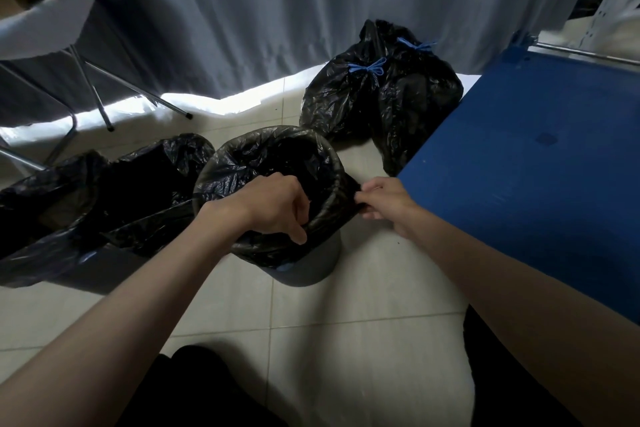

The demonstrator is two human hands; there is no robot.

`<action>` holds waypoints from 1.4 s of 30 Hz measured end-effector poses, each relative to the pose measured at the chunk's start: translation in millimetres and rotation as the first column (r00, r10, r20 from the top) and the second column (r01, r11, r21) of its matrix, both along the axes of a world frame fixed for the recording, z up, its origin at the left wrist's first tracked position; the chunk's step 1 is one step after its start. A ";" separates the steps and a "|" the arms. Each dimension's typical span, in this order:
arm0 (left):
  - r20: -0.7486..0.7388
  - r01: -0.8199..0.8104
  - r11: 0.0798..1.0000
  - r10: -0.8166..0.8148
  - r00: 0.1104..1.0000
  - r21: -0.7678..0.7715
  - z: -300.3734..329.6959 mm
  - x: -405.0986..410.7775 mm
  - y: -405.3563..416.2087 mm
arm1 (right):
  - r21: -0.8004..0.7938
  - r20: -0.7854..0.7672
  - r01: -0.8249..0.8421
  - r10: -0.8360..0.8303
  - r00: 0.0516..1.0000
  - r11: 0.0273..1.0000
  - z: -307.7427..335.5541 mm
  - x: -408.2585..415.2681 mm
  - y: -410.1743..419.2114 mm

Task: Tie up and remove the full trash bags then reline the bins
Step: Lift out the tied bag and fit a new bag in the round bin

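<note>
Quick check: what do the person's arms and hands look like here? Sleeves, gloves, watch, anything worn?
Both forearms are bare up to the frame edge: no sleeves in view. The left hand and right hand wear no gloves. No watch, ring or bracelet shows on either wrist or on the visible fingers. No markings visible.

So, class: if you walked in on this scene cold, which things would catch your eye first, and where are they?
First, the two hands at the centre: the left hand grips the black liner folded over the grey bin, and the right hand pinches its edge. Behind them, by the curtain, sit tied black bags with blue drawstrings. A blue surface fills the right.
</note>
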State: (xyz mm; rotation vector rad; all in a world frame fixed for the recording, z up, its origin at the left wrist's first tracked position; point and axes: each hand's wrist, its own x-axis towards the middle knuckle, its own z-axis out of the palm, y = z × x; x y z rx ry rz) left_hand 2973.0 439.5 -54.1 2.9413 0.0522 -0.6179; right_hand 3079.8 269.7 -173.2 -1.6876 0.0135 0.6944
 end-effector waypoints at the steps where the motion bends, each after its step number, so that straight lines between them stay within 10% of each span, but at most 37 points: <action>1: -0.002 0.002 1.000 -0.002 1.000 0.005 0.0 0.0 -0.2 | -0.041 0.044 0.028 -0.026 0.999 0.999 -0.5 1.7 1.0; 6: 0.004 0.002 1.000 -0.002 1.000 0.009 1.1 -0.4 -0.8 | -0.077 0.053 0.085 -0.081 0.995 0.993 7.5 6.1 -0.4; 14: -0.008 0.002 1.000 -0.002 1.000 0.020 1.3 -1.3 -0.3 | 0.506 -0.497 0.279 0.011 0.868 0.816 1.2 8.3 -14.0; 19: -0.086 0.033 0.995 -0.025 0.996 0.097 3.7 -1.1 -2.2 | 0.062 -0.368 -0.092 0.109 0.923 0.994 -15.2 0.1 -23.2; 24: -0.303 0.057 0.905 0.082 0.950 0.422 10.4 -4.2 0.0 | 0.189 -0.338 -0.097 0.158 0.928 0.977 -2.0 -0.4 -9.5; 30: 0.210 -0.192 0.980 0.177 0.962 0.051 -6.7 5.1 -11.7 | 0.214 -0.283 -0.199 0.255 0.925 0.956 6.7 -11.5 10.2; 34: 0.271 -0.170 0.984 0.179 0.946 -0.056 -24.2 7.8 -15.3 | 0.222 -0.321 -0.064 0.135 0.937 0.973 4.6 -10.6 13.6; 38: 0.293 -0.162 0.945 0.246 0.924 -0.284 -30.4 3.7 -5.3 | -0.080 -0.106 0.164 -0.172 0.979 0.983 3.2 -0.4 18.1; 42: 0.495 -0.135 0.987 0.160 0.854 -0.086 -28.6 7.5 43.3 | -0.029 0.548 0.182 -0.136 0.825 0.983 43.3 5.3 37.8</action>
